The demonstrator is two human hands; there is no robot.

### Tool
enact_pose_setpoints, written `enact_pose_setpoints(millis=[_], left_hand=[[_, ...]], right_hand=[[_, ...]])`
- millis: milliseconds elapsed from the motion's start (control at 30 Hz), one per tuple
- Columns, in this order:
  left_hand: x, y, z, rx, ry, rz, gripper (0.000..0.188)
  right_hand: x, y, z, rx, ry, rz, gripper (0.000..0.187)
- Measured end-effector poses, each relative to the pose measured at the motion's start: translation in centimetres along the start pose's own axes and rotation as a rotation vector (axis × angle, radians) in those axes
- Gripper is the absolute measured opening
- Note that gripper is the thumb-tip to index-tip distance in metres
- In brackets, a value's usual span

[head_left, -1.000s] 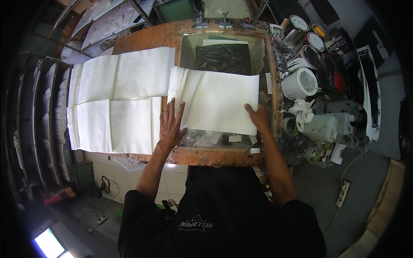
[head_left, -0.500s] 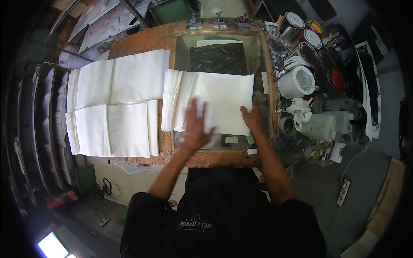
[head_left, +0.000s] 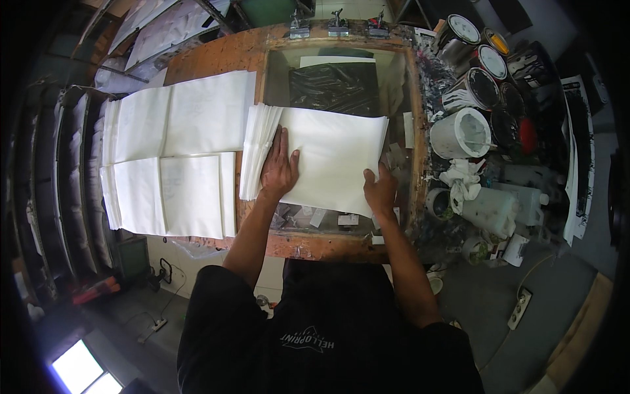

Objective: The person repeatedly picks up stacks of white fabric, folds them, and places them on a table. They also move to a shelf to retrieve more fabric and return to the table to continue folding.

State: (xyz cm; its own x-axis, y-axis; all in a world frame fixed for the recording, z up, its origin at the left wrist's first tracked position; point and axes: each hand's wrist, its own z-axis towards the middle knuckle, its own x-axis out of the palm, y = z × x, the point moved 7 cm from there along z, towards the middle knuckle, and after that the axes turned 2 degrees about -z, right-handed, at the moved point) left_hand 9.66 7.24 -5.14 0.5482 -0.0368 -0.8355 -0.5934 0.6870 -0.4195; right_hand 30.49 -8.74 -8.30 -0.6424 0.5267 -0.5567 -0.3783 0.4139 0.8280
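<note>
A stack of white sheets [head_left: 331,148] lies over the glass-topped part of the wooden worktable, its left side fanned into several stepped edges. My left hand [head_left: 280,169] rests flat on those steps, fingers stretched away from me and thumb out to the right. At the stack's right edge, my right hand [head_left: 380,190] closes with its thumb on top and its fingers round the side, partly hidden. Left of this stack, two overlapping rows of white sheets, a far row [head_left: 197,115] and a near row [head_left: 190,194], cover the table.
Beyond the stack lies a dark crinkled sheet [head_left: 335,85], with metal clamps [head_left: 338,26] at the table's far edge. On the right stand paint cans [head_left: 482,88], a white bucket [head_left: 453,134], a crumpled cloth [head_left: 462,176] and a translucent jug [head_left: 489,210]. Racks [head_left: 65,184] rise at left.
My left hand has moved left from the middle of the stack onto its fanned edges and now lies still. My right hand stays at the right edge. The view has shifted slightly.
</note>
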Motion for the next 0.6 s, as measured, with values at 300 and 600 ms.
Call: enact_pose_setpoints(millis=[300,600], left_hand=[[-0.7,0.3,-2.3,0.069,0.210,0.190,0.053],[-5.1,7.2,-3.8,-0.919,0.246,0.082,0.114]], right_hand=[[0.2,0.2,0.1,-0.020,0.004,-0.044,0.024],[-0.7,-0.2,1.0,0.143,0.232,-0.155,0.044]])
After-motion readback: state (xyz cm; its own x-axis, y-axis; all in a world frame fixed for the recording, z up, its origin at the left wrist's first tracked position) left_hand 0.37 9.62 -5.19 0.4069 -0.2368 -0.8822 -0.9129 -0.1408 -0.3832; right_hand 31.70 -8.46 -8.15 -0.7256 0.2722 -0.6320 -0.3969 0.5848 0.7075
